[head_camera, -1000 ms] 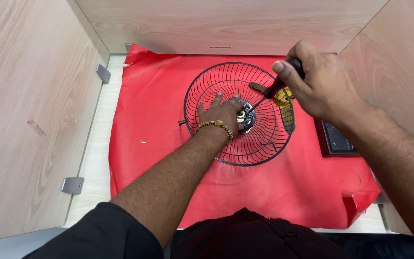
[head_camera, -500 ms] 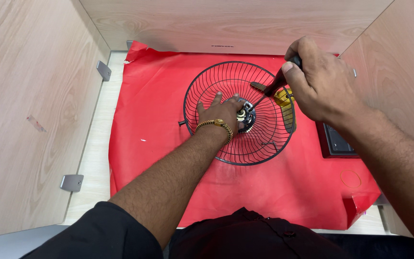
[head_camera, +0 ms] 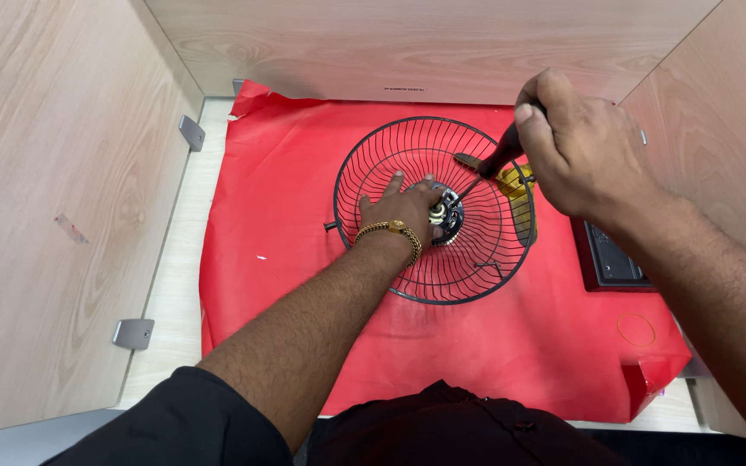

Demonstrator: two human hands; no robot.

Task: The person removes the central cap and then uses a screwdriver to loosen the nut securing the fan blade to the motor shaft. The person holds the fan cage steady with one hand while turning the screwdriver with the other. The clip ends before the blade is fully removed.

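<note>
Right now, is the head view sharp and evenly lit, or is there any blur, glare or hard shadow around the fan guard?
Head view: lighting soft and even, no glare on the red sheet; the wire fan guard and left hand are sharp; the right hand, nearer the camera on the screwdriver, looks slightly soft; only faint shadows under the guard; mild wide-angle bending at the wooden walls.
</note>
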